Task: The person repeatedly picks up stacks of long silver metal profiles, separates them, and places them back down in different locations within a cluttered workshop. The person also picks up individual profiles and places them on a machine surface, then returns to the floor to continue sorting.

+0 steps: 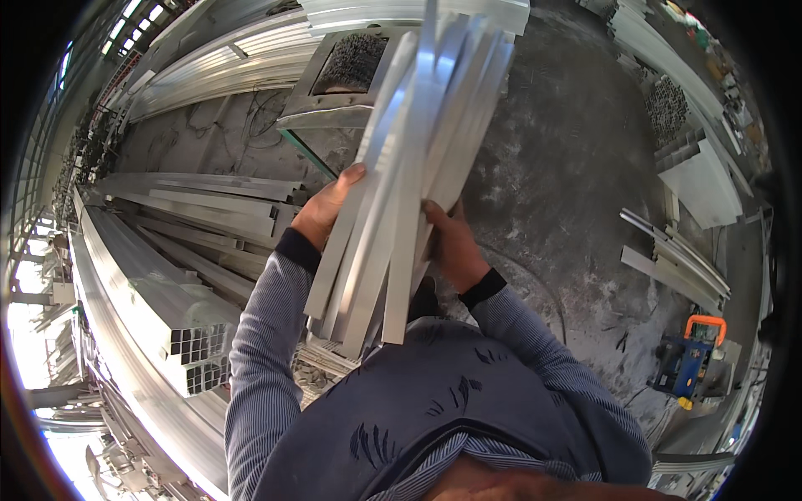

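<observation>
A bundle of long silvery metal bars (pixel 393 192) is held up before my body, its near ends uneven and close to my apron. My left hand (pixel 332 204) grips the bundle's left side, thumb lying along the outer bar. On the other side, my right hand (pixel 454 249) is wrapped round the bars with the thumb on top. Most of the fingers of both hands are hidden beneath or behind the metal. The far ends of the bars fan out slightly past a metal-framed stand (pixel 334 108) with a dark bristly mass in its opening.
Loose metal profiles (pixel 217 204) lie to the left, beside a wrapped stack of square tubes (pixel 167 309). Long profiles (pixel 251 58) are piled at the back. At right are more bars (pixel 672 259) and a blue machine with an orange handle (pixel 689 359) on the grey floor (pixel 551 167).
</observation>
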The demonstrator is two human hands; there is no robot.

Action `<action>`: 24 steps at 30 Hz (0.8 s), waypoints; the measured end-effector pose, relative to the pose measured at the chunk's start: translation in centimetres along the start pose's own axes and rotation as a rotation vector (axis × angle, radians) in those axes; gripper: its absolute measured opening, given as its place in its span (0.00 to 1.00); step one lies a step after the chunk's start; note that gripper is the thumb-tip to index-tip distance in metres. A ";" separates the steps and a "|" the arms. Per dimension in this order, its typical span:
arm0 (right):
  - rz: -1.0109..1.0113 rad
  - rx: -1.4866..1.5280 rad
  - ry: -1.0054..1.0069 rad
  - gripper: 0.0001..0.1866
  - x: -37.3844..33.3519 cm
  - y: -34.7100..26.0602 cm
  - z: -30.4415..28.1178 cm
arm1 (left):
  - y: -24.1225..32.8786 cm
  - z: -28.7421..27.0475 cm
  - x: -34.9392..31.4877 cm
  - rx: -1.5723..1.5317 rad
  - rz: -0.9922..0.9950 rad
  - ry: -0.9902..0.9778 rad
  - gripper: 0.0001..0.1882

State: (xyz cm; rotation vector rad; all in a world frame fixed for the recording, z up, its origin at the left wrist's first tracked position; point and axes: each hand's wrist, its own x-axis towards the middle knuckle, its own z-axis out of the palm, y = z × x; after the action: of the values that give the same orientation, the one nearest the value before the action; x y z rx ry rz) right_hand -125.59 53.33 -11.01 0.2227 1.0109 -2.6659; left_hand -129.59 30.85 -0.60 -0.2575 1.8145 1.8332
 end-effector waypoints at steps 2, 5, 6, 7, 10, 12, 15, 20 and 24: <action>-0.067 -0.003 0.076 0.41 2.3 -2.2 -2.0 | 2.0 1.8 4.8 0.077 0.020 -0.052 0.34; -0.120 -0.012 0.120 0.36 6.7 -5.1 -5.3 | 3.3 2.9 12.3 0.010 -0.013 -0.133 0.35; -0.115 -0.044 0.100 0.35 8.2 -6.1 -6.6 | 3.1 2.7 14.8 0.053 0.053 -0.183 0.37; -0.101 -0.075 0.094 0.33 9.7 -7.2 -7.7 | 3.0 2.7 17.7 -0.022 0.021 -0.244 0.39; -0.084 -0.150 0.072 0.35 14.2 -10.3 -9.9 | 2.6 3.8 25.4 -0.134 0.115 -0.293 0.47; -0.064 -0.177 0.036 0.44 17.4 -12.5 -10.9 | 2.7 3.9 27.8 -0.152 0.196 -0.237 0.49; 0.004 -0.208 -0.020 0.44 21.1 -14.5 -11.3 | 4.6 3.7 28.6 -0.202 0.255 -0.185 0.57; 0.165 -0.184 -0.243 0.43 26.9 -15.4 -10.9 | 6.0 2.3 26.2 -0.194 0.332 0.019 0.63; 0.357 -0.238 -0.402 0.44 29.7 -13.8 -10.2 | 3.1 2.6 22.7 -0.182 0.322 0.367 0.58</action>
State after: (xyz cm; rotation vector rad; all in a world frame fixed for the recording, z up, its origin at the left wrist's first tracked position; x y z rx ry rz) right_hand -157.65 63.93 -17.08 -0.1640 1.0276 -2.1314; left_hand -149.42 39.00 -8.97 -0.4118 2.0258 2.3038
